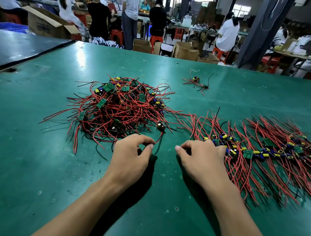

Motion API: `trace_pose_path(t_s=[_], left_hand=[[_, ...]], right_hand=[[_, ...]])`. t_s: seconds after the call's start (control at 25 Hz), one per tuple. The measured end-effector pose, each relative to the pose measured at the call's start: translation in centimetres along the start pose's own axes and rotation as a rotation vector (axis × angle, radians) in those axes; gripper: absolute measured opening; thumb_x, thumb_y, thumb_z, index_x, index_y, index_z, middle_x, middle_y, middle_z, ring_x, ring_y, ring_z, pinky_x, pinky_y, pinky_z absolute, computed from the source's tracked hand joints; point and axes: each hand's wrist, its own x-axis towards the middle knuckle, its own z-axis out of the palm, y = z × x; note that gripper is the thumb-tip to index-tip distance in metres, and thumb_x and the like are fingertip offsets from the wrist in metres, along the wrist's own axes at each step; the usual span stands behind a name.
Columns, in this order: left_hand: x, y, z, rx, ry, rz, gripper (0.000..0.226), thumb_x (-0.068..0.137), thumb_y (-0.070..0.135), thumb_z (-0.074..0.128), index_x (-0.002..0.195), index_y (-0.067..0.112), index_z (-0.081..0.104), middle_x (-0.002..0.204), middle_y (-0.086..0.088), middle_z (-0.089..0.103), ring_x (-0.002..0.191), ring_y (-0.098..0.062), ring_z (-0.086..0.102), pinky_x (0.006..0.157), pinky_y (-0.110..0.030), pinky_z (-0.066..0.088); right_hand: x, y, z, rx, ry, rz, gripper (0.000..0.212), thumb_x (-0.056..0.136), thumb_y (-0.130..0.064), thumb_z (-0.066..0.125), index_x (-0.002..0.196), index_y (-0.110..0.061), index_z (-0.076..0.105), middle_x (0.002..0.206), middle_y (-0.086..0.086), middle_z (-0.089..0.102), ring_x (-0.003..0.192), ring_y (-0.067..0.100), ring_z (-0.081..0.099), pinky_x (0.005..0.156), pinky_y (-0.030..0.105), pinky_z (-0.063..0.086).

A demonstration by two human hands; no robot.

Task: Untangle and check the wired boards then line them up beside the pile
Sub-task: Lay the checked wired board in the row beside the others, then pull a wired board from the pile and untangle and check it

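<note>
Untangling is going on: the left hand (131, 154) is pinching a wire (160, 137) of the board (161, 126) lying at the pile's (122, 103) near edge on the desk (25, 153). The right hand (202, 159) is resting with its fingers (178, 148) curled at the row's (260, 151) left end, and I cannot tell whether it is grasping anything. Next, that board probably needs easing free of the crossing wires.

**Two hands, one pile, one row**

Two hands show in the lower half of the frame: one left hand (132, 153) and one right hand (202, 157). One green table (34, 163) carries one tangled pile (120, 105) of wired boards at centre left, too knotted to count. It also carries one row (260, 153) of boards at the right, well over a dozen. One single board (160, 126) sits at the pile's lower right edge. One small cluster (196, 81) lies apart at upper centre, whether one board or two cannot be told. One yellow rubber band (143, 75) lies above the pile. At least seven people (130, 12) line the top.
</note>
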Motion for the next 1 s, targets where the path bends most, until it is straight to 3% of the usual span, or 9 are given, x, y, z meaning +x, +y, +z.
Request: trace_pose_path(t_s=[0.12, 0.24, 0.48, 0.64, 0.8, 0.92, 1.0], left_hand=[[-0.1, 0.6, 0.0, -0.079, 0.014, -0.022, 0.011, 0.088, 0.012, 0.069, 0.092, 0.019, 0.076, 0.074, 0.011, 0.072, 0.061, -0.009, 0.064, 0.066, -0.023, 0.053], [-0.1, 1.1, -0.1, -0.227, 0.005, -0.072, 0.011, 0.09, 0.011, 0.067, 0.092, 0.018, 0.075, 0.058, 0.001, 0.069, 0.051, -0.014, 0.067, 0.057, -0.023, 0.055], [-0.3, 1.8, -0.5, -0.386, 0.011, -0.03, 0.011, 0.09, 0.007, 0.066, 0.095, 0.013, 0.073, 0.061, -0.006, 0.069, 0.053, -0.02, 0.067, 0.055, -0.023, 0.054], [-0.7, 2.5, -0.3, -0.451, -0.071, 0.017, 0.014, 0.089, 0.005, 0.067, 0.097, 0.014, 0.074, 0.071, -0.001, 0.072, 0.06, -0.021, 0.067, 0.057, -0.026, 0.055], [-1.0, 2.8, 0.1, -0.528, -0.177, 0.052, 0.018, 0.089, 0.001, 0.066, 0.097, 0.015, 0.074, 0.08, 0.0, 0.075, 0.058, -0.016, 0.064, 0.055, -0.018, 0.048], [-1.2, 2.9, 0.4, -0.57, -0.25, 0.052, 0.012, 0.088, 0.001, 0.067, 0.094, 0.008, 0.075, 0.081, -0.007, 0.075, 0.058, -0.013, 0.064, 0.055, -0.016, 0.047], [-1.1, 2.9, 0.4, -0.631, -0.3, 0.023, 0.01, 0.085, 0.007, 0.07, 0.093, 0.01, 0.076, 0.082, -0.012, 0.075, 0.059, -0.015, 0.065, 0.055, -0.018, 0.047]], right_hand=[[0.1, 0.1, 0.0, 0.009, -0.007, 0.046, 0.039, 0.098, -0.052, 0.046, 0.092, -0.027, 0.075, 0.088, -0.002, 0.072, 0.107, 0.027, 0.055, 0.085, 0.041, 0.021], [0.1, 0.1, -0.1, 0.007, -0.024, 0.084, 0.038, 0.099, -0.051, 0.045, 0.094, -0.027, 0.074, 0.088, -0.002, 0.072, 0.104, 0.028, 0.057, 0.084, 0.041, 0.02], [0.1, 0.1, 0.1, 0.069, 0.058, 0.04, 0.028, 0.096, -0.043, 0.057, 0.118, -0.03, 0.069, 0.107, -0.004, 0.072, 0.113, 0.024, 0.057, 0.089, 0.038, 0.026], [0.1, -0.8, 0.6, 0.121, -0.015, -0.116, 0.06, 0.089, -0.055, 0.064, 0.144, -0.037, 0.046, 0.118, -0.004, 0.059, 0.118, 0.018, 0.051, 0.093, 0.036, 0.028], [0.0, -0.7, 1.2, 0.182, 0.005, -0.178, 0.039, 0.098, -0.043, 0.054, 0.137, -0.038, 0.055, 0.114, -0.005, 0.062, 0.115, 0.019, 0.055, 0.09, 0.035, 0.026], [0.1, -0.2, 1.0, 0.201, 0.004, -0.213, 0.047, 0.091, -0.031, 0.059, 0.137, -0.036, 0.057, 0.118, -0.005, 0.064, 0.116, 0.018, 0.057, 0.095, 0.034, 0.028], [0.0, -0.5, 1.2, 0.239, -0.014, -0.25, 0.049, 0.086, -0.034, 0.05, 0.134, -0.032, 0.062, 0.117, -0.002, 0.067, 0.114, 0.019, 0.06, 0.097, 0.034, 0.035]])
